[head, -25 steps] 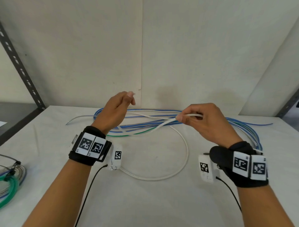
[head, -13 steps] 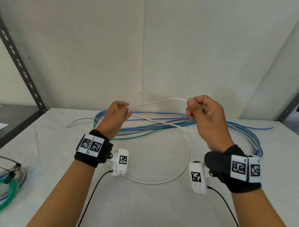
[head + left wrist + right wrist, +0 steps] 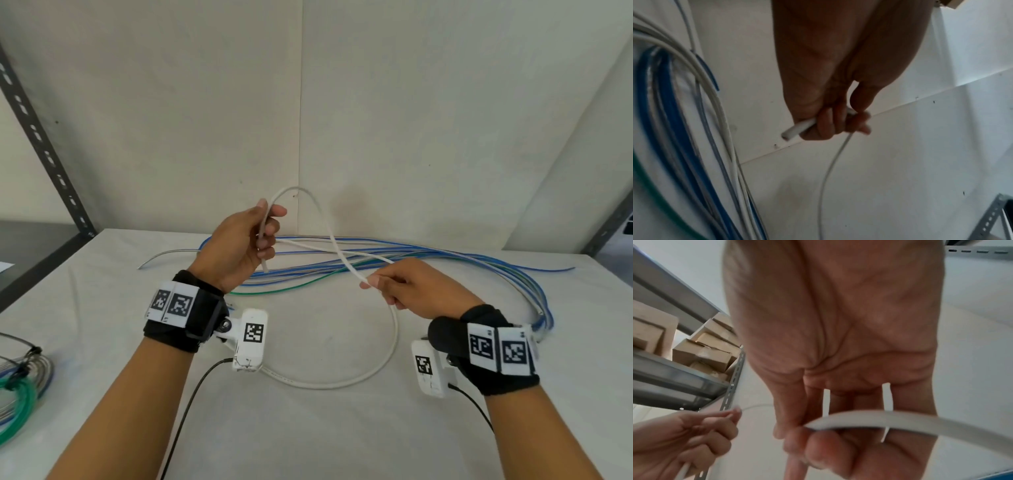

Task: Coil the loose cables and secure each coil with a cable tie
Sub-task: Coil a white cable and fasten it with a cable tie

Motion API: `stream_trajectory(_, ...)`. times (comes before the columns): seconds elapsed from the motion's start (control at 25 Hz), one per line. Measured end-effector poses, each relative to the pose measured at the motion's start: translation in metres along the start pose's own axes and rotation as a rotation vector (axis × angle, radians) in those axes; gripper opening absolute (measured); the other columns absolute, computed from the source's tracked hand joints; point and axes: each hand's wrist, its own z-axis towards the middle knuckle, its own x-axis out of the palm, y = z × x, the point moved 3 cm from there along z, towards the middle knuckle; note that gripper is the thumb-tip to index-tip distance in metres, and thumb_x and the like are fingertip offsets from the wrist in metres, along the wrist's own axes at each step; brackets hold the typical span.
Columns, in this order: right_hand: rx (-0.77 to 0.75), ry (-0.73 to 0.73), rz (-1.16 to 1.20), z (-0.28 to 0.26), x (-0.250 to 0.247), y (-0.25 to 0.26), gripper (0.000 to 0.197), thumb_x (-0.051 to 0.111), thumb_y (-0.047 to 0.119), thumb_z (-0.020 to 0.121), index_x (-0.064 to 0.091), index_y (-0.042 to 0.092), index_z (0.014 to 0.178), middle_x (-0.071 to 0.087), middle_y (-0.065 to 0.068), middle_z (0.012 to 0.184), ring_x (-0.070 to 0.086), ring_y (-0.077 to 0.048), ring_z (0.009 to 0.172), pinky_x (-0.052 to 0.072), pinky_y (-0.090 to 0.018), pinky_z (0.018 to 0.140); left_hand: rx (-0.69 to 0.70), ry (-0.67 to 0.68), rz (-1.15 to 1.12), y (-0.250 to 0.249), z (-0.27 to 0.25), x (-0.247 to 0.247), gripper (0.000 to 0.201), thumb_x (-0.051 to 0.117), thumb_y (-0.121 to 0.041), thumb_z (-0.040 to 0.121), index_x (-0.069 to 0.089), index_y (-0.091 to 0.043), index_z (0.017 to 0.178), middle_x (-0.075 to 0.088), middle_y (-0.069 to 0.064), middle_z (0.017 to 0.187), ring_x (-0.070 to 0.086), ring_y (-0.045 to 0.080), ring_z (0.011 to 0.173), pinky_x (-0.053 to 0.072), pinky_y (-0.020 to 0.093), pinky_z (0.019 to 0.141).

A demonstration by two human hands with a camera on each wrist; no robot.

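Head view: the left hand (image 3: 239, 246) is raised above the white cloth-covered table (image 3: 308, 428), fingers curled round the thin white round cable (image 3: 327, 229) near its cut end. From that grip the cable arches up and descends to the right hand (image 3: 414, 291), pinched between thumb and fingertips, then loops across the table. Loose blue, green and grey cables (image 3: 445, 253) lie behind.

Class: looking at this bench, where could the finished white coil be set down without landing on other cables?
Bare table lies near the front edge, between the forearms, below the white cable loop. The back is crowded with loose blue and green cables; tied coils fill the left edge.
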Motion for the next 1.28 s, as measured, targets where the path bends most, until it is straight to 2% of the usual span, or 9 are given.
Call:
stream_trajectory(0.16, 0.107, -0.19, 0.362, 0.005, -0.001, -0.013, 0.02, 0.066, 0.013, 0.096, 0.071, 0.015, 0.076, 0.071, -0.011, 0.078, 0.068, -0.019, 0.068, 0.059, -0.03, 0.064, 0.149, 0.079, -0.037, -0.014, -0.005, 0.004, 0.032, 0.038, -0.034, 0.107, 0.056, -0.017, 0.088, 0.023, -0.009, 0.059, 0.019, 0.005, 0.05, 0.016, 0.02, 0.046)
stream_trajectory(0.36, 0.091, -0.723, 0.573, 0.004, -0.018, -0.025, 0.016, 0.07, 0.013, 0.093, 0.064, 0.005, 0.08, 0.065, -0.011, 0.068, 0.069, -0.027, 0.068, 0.062, -0.042, 0.061, -0.002, 0.091, -0.427, -0.011, -0.001, -0.008, 0.033, 0.034, -0.029, 0.107, 0.049, -0.018, 0.079, 0.027, -0.01, 0.055, 0.016, 0.004, 0.046, 0.019, 0.017, 0.039)
stream_trajectory(0.44, 0.102, -0.718, 0.366, 0.003, -0.018, -0.025, 0.02, 0.07, 0.023, 0.093, 0.065, 0.01, 0.078, 0.067, -0.004, 0.065, 0.069, -0.019, 0.062, 0.059, -0.037, 0.06, -0.006, 0.159, -0.678, -0.011, 0.0, -0.007, 0.028, 0.038, -0.023, 0.102, 0.049, -0.016, 0.078, 0.032, -0.009, 0.057, 0.02, 0.006, 0.052, 0.024, 0.018, 0.046)
stream_trajectory(0.56, 0.208, -0.461, -0.156, 0.003, -0.011, -0.017, 0.036, 0.064, 0.049, 0.093, 0.066, 0.02, 0.072, 0.068, 0.004, 0.063, 0.065, -0.017, 0.064, 0.044, -0.029, 0.058, 0.151, 0.057, -0.737, -0.016, 0.001, -0.01, 0.032, 0.036, -0.021, 0.105, 0.048, -0.016, 0.076, 0.04, -0.009, 0.062, 0.03, 0.009, 0.055, 0.032, 0.021, 0.052)
stream_trajectory(0.76, -0.069, -0.267, -0.161, -0.013, -0.019, 0.022, 0.031, 0.065, 0.041, 0.094, 0.073, 0.017, 0.075, 0.065, -0.004, 0.063, 0.061, -0.025, 0.064, 0.048, -0.037, 0.062, 0.282, -0.072, -0.218, -0.022, -0.003, 0.001, 0.036, 0.029, -0.026, 0.11, 0.055, -0.017, 0.086, 0.055, -0.008, 0.064, 0.037, 0.008, 0.054, 0.031, 0.021, 0.053)
stream_trajectory(0.88, -0.206, -0.044, -0.083, -0.029, -0.009, 0.056, 0.021, 0.068, 0.038, 0.092, 0.077, 0.024, 0.08, 0.064, 0.002, 0.062, 0.059, -0.015, 0.058, 0.047, -0.033, 0.062, 0.511, 0.088, 0.536, -0.014, -0.015, 0.035, 0.035, 0.033, -0.016, 0.111, 0.058, -0.014, 0.087, 0.074, 0.001, 0.09, 0.063, 0.012, 0.078, 0.047, 0.025, 0.068)
stream_trajectory(0.96, -0.3, -0.096, 0.022, -0.038, -0.013, 0.07, 0.02, 0.066, 0.033, 0.095, 0.078, 0.022, 0.082, 0.056, 0.005, 0.058, 0.048, -0.006, 0.051, 0.038, -0.021, 0.051, 0.557, 0.214, 0.833, -0.001, -0.022, 0.049, 0.033, 0.036, -0.015, 0.11, 0.061, -0.009, 0.088, 0.076, 0.0, 0.093, 0.07, 0.014, 0.091, 0.052, 0.031, 0.084)
stream_trajectory(1.12, -0.406, -0.556, 0.21, -0.041, -0.038, 0.063, 0.033, 0.056, 0.037, 0.101, 0.072, 0.024, 0.076, 0.044, -0.005, 0.056, 0.031, -0.006, 0.052, 0.026, -0.025, 0.051, 0.356, 0.328, 0.755, 0.007, -0.027, 0.055, 0.042, 0.033, -0.018, 0.111, 0.053, -0.002, 0.079, 0.049, -0.002, 0.056, 0.046, 0.015, 0.053, 0.05, 0.031, 0.069)
stream_trajectory(1.28, -0.239, -0.778, 0.527, -0.02, -0.032, 0.035, 0.039, 0.053, 0.034, 0.104, 0.068, 0.017, 0.072, 0.037, 0.002, 0.056, 0.032, -0.01, 0.055, 0.029, -0.023, 0.054, 0.12, 0.363, 0.47, 0.009, -0.031, 0.068, 0.045, 0.028, -0.025, 0.111, 0.041, -0.014, 0.069, 0.027, -0.003, 0.056, 0.027, 0.017, 0.051, 0.05, 0.033, 0.067)
